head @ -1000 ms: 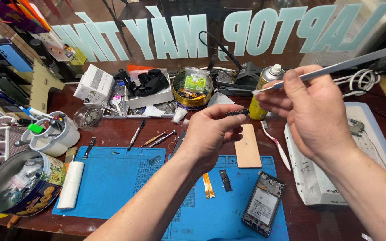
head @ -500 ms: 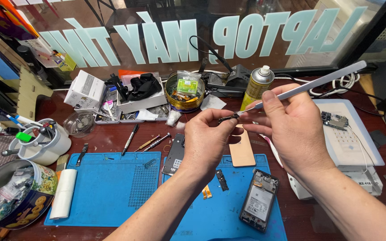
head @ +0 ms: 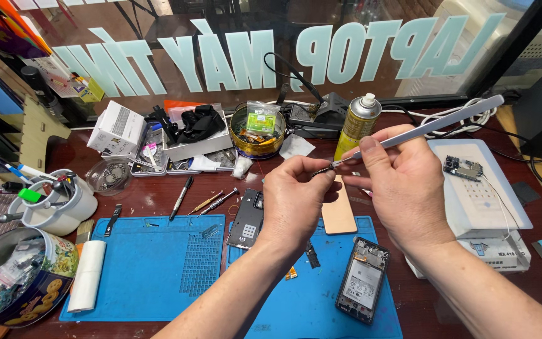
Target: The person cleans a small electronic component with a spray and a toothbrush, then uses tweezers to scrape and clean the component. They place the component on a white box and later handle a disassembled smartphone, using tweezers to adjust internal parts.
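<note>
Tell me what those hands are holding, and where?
Right hand grips long grey tweezers near their front; left hand pinches a small dark part at the tips.

The only camera sits on my head, looking forward and down over my workbench [head: 158, 194] from close above, so my forearms run up from the bottom edge and my left hand [head: 296, 201] and right hand [head: 403, 182] meet near the middle of the frame. It faces the shop window [head: 271, 50] at the far side of the bench, taking in the blue mat [head: 152, 270] below and the clutter along the back. With only this one view, no part of the scene is shared with another.
</note>
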